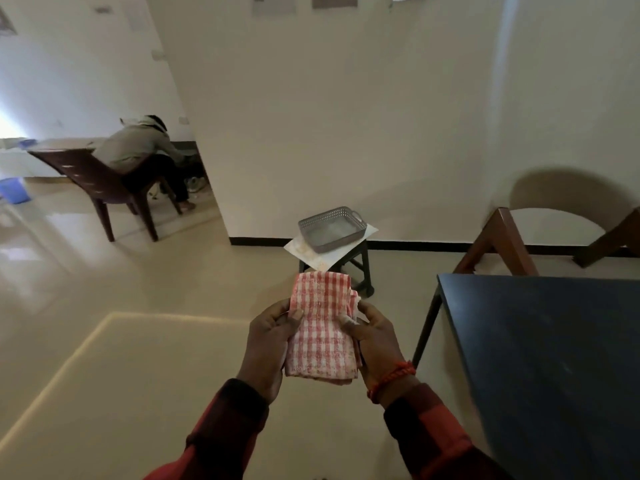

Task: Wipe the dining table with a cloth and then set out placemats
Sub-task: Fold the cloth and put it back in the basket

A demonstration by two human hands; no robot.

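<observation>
The person stands on the tiled floor holding a folded red-and-white checked cloth (320, 327) up in front of the chest, a hand on each long edge. The left hand (268, 344) grips the left side with the thumb over the top face; the right hand (375, 341) pinches the right edge, where the folded layers fan a little. The cloth's long axis runs away from the body, toward twelve o'clock.

The dark dining table (554, 358) lies off at about three o'clock from the hands, its near corner just beside the right forearm, so the right hand is the nearer one for a first wipe. The cloth is apart from the tabletop, not yet over it.

At twelve o'clock, beyond the cloth, a small stool carries a grey basket (330, 228) sitting on what may be pale placemats (304, 251), though that is hard to make out from here.
</observation>
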